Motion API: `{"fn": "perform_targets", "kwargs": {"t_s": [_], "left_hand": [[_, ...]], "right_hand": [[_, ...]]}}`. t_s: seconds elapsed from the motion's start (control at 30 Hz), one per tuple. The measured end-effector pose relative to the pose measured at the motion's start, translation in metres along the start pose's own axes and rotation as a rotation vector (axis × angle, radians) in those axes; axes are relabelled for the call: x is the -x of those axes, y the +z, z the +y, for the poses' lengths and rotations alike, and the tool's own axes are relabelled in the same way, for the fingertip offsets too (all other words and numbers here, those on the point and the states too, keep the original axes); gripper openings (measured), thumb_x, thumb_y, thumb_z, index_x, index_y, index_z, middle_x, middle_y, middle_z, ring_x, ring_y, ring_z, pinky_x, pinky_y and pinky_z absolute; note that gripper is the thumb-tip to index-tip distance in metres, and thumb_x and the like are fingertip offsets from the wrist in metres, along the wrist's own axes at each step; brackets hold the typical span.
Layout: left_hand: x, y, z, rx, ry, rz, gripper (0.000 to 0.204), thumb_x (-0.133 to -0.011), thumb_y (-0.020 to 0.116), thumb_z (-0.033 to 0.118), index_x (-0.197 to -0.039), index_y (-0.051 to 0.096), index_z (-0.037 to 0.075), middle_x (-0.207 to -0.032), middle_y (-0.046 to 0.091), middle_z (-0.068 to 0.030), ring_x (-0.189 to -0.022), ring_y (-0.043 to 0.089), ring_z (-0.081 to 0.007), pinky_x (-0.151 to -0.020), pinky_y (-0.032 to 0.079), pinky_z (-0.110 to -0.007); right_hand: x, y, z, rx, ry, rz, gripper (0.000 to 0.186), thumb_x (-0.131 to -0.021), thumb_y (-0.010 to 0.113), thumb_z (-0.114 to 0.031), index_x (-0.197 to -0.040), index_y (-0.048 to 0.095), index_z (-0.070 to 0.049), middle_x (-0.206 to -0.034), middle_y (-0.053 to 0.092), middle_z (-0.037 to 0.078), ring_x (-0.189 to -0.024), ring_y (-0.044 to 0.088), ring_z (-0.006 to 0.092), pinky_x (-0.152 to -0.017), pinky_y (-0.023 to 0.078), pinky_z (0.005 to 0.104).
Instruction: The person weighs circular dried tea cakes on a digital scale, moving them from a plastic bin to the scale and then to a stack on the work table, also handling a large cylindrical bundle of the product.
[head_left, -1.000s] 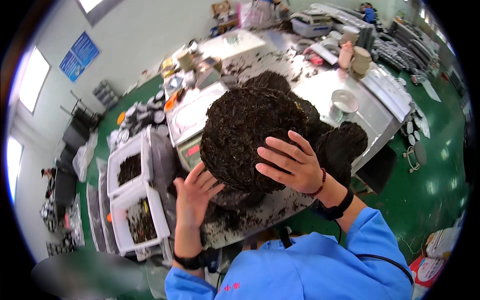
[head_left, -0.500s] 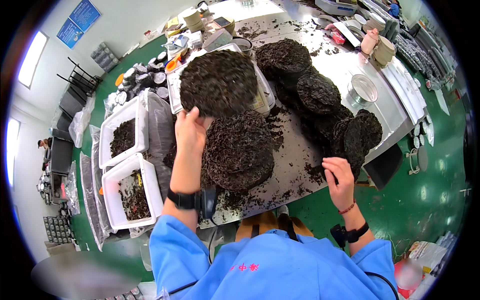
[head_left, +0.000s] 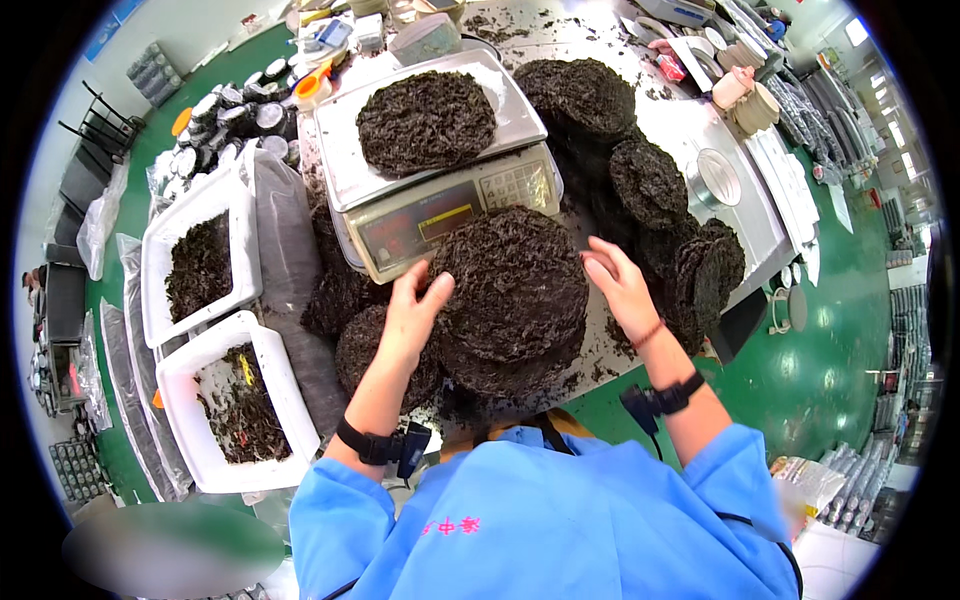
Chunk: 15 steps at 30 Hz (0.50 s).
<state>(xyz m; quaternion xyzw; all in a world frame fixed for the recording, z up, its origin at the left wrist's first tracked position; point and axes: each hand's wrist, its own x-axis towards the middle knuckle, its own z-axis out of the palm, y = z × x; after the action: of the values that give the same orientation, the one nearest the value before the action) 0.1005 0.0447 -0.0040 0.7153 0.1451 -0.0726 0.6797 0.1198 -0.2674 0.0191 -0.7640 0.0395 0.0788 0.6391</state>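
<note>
A round cake of dark, seaweed-like dried stuff (head_left: 425, 122) lies flat on the steel pan (head_left: 345, 100) of a digital scale (head_left: 375, 240). In front of the scale stands a stack of similar dark round cakes (head_left: 512, 300), which partly covers the keypad. My left hand (head_left: 412, 312) is at the stack's left side, thumb and fingers apart. At its right side is my right hand (head_left: 625, 292), its fingers loosely bent and holding nothing. Whether the fingertips touch the stack I cannot tell. More dark cakes (head_left: 650, 185) are heaped on the table to the right.
Two white tubs (head_left: 250, 225) (head_left: 180, 400) with loose dark flakes stand at the left, beside a grey filled bag (head_left: 285, 240). An orange tape roll (head_left: 312, 85) lies behind them. A round metal ring (head_left: 714, 177) and scattered crumbs are on the steel table.
My left hand has let go of the dark cake, which now rests on the scale pan. Both hands have come to the sides of the front stack. The view has shifted.
</note>
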Motion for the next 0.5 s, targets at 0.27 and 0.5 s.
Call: {"fn": "perform_targets", "kwargs": {"t_s": [0.27, 0.5], "left_hand": [[0.056, 0.004, 0.083, 0.604, 0.211, -0.065, 0.031, -0.089, 0.061, -0.001, -0.119, 0.052, 0.000, -0.113, 0.060, -0.0041, -0.103, 0.055, -0.0132, -0.097, 0.041, -0.028], [0.061, -0.008, 0.099, -0.511, 1.186, 0.273, 0.018, -0.079, 0.057, -0.005, -0.086, 0.060, 0.012, -0.119, 0.065, -0.0132, -0.118, 0.059, -0.0343, -0.109, 0.032, -0.046]], "right_hand": [[-0.011, 0.030, -0.099, 0.095, -0.332, 0.123, 0.041, -0.082, 0.072, -0.001, -0.120, 0.060, -0.002, -0.086, 0.051, -0.006, -0.078, 0.048, 0.0044, -0.072, 0.043, 0.0192], [-0.012, 0.017, -0.126, -0.685, 0.107, -0.312, 0.038, -0.099, 0.052, -0.036, -0.113, 0.064, -0.002, -0.105, 0.067, 0.004, -0.095, 0.060, 0.0135, -0.087, 0.045, 0.0292]]}}
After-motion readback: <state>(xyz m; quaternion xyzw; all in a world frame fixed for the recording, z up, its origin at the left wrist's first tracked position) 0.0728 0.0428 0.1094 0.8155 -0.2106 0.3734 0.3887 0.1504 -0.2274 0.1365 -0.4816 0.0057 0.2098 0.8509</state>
